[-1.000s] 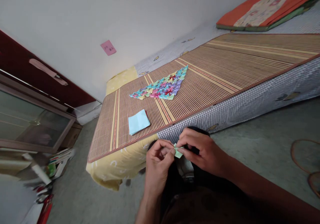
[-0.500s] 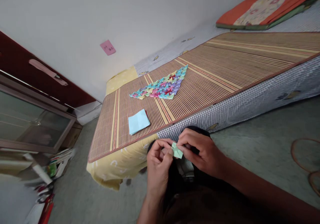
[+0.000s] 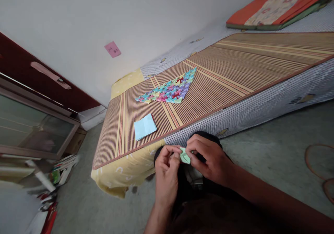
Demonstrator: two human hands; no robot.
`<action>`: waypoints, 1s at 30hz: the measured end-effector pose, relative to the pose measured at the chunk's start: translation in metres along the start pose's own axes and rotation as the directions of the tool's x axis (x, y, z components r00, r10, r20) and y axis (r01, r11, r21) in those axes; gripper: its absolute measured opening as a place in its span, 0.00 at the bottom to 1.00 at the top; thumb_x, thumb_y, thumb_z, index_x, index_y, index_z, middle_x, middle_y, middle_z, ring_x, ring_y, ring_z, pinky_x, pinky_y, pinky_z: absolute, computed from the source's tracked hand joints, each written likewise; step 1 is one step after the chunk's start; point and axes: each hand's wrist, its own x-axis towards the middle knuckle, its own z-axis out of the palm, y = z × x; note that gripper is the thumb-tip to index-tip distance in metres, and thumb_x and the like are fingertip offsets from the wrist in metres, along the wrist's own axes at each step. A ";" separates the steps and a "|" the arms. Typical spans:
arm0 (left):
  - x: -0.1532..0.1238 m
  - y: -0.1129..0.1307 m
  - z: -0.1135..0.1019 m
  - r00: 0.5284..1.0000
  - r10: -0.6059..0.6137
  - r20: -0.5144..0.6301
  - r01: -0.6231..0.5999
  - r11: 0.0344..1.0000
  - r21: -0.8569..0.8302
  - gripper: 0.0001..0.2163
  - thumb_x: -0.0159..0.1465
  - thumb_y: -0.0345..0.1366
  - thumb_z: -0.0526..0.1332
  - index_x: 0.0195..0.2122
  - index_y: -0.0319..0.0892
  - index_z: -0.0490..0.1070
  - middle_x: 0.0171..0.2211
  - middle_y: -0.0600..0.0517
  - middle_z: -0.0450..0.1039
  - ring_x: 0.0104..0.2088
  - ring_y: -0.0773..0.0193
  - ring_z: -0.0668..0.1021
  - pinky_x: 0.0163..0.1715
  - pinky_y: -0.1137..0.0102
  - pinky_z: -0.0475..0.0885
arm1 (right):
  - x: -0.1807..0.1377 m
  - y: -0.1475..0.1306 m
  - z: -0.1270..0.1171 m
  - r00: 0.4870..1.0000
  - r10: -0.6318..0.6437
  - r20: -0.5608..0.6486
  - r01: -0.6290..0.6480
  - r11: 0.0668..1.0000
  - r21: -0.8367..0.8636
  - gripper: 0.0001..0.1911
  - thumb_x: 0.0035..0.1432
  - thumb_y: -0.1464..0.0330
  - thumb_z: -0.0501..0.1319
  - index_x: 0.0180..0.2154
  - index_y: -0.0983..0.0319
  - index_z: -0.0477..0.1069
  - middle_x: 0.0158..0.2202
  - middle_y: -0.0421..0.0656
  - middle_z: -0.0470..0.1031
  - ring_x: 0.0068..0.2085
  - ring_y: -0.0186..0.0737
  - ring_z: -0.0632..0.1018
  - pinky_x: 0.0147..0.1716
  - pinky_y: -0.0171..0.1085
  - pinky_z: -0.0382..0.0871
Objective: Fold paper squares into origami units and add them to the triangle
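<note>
A small piece of folded light green paper [image 3: 185,156] is held between my two hands above my lap. My left hand [image 3: 167,168] pinches its left side between thumb and fingers. From the other side, my right hand [image 3: 206,154] grips the right edge, its fingertips partly covering the paper. On the striped mat lies a stack of light blue paper squares [image 3: 145,127], creased across the top sheet. Farther back is a patchwork of many-coloured folded paper pieces [image 3: 169,89], roughly triangular.
The striped mat [image 3: 216,77] covers a bed that runs along the wall. A folded orange quilt [image 3: 276,9] lies at the far right. To the left stand a glass-fronted cabinet [image 3: 33,122] and a pile of clutter on the floor. A pink note [image 3: 112,49] is on the wall.
The green paper has tilted and shows a narrower face between my fingers. My right fingers have shifted slightly along its edge. The things on the mat have stayed put.
</note>
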 end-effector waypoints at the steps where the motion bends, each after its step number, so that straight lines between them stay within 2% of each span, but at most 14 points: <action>1: -0.001 0.000 0.000 1.000 -0.002 0.001 0.002 1.000 0.009 0.07 0.68 0.40 0.63 0.37 0.43 0.75 0.36 0.52 0.75 0.38 0.64 0.75 0.39 0.72 0.69 | 0.000 0.000 0.000 1.000 -0.003 0.005 0.003 1.000 0.000 0.08 0.68 0.76 0.54 0.37 0.58 0.65 0.33 0.42 0.70 0.35 0.40 0.72 0.35 0.39 0.67; 6: -0.003 0.008 0.004 1.000 -0.030 -0.002 0.030 0.996 0.086 0.09 0.66 0.39 0.63 0.43 0.42 0.77 0.29 0.54 0.73 0.28 0.68 0.70 0.30 0.75 0.66 | 0.000 0.002 -0.001 0.997 -0.053 0.064 0.057 0.996 -0.072 0.04 0.66 0.73 0.58 0.41 0.59 0.69 0.36 0.44 0.73 0.38 0.43 0.73 0.38 0.41 0.68; 9: -0.003 0.013 0.008 1.000 -0.009 0.002 0.009 0.993 0.120 0.10 0.64 0.39 0.65 0.44 0.41 0.78 0.31 0.52 0.76 0.30 0.67 0.73 0.32 0.74 0.69 | -0.002 0.002 0.000 0.997 -0.064 0.034 0.067 0.993 -0.097 0.04 0.67 0.74 0.58 0.39 0.59 0.70 0.36 0.44 0.72 0.37 0.42 0.73 0.37 0.41 0.68; 13: -0.003 0.016 0.009 1.000 0.006 -0.020 -0.003 0.991 0.133 0.10 0.63 0.40 0.66 0.43 0.42 0.78 0.31 0.52 0.77 0.30 0.66 0.74 0.31 0.74 0.70 | -0.001 0.001 0.000 1.000 -0.015 -0.007 0.015 0.997 -0.079 0.07 0.67 0.76 0.57 0.38 0.59 0.69 0.35 0.43 0.72 0.37 0.41 0.73 0.38 0.41 0.69; 17: -0.002 0.015 0.008 1.000 0.014 -0.019 -0.012 0.993 0.114 0.11 0.63 0.41 0.66 0.44 0.42 0.77 0.32 0.52 0.77 0.32 0.64 0.76 0.33 0.73 0.72 | 0.000 0.002 -0.002 0.999 -0.048 0.018 0.049 0.996 -0.073 0.07 0.66 0.75 0.57 0.43 0.58 0.70 0.37 0.44 0.74 0.39 0.43 0.74 0.40 0.42 0.70; 24: -0.001 0.013 0.009 0.999 0.032 -0.030 -0.028 0.993 0.119 0.09 0.64 0.39 0.66 0.44 0.43 0.77 0.34 0.51 0.78 0.35 0.63 0.79 0.36 0.72 0.74 | -0.005 0.006 0.004 0.994 -0.097 0.048 0.106 0.966 -0.237 0.07 0.66 0.77 0.56 0.38 0.59 0.66 0.34 0.44 0.72 0.35 0.42 0.72 0.35 0.41 0.68; 30: -0.003 0.012 0.009 0.999 0.031 -0.012 -0.029 0.994 0.104 0.10 0.66 0.40 0.65 0.45 0.43 0.77 0.38 0.49 0.80 0.36 0.63 0.80 0.38 0.72 0.74 | -0.007 0.007 0.007 0.996 -0.080 0.028 0.084 0.968 -0.236 0.08 0.65 0.78 0.56 0.38 0.59 0.63 0.34 0.44 0.71 0.34 0.42 0.72 0.34 0.41 0.68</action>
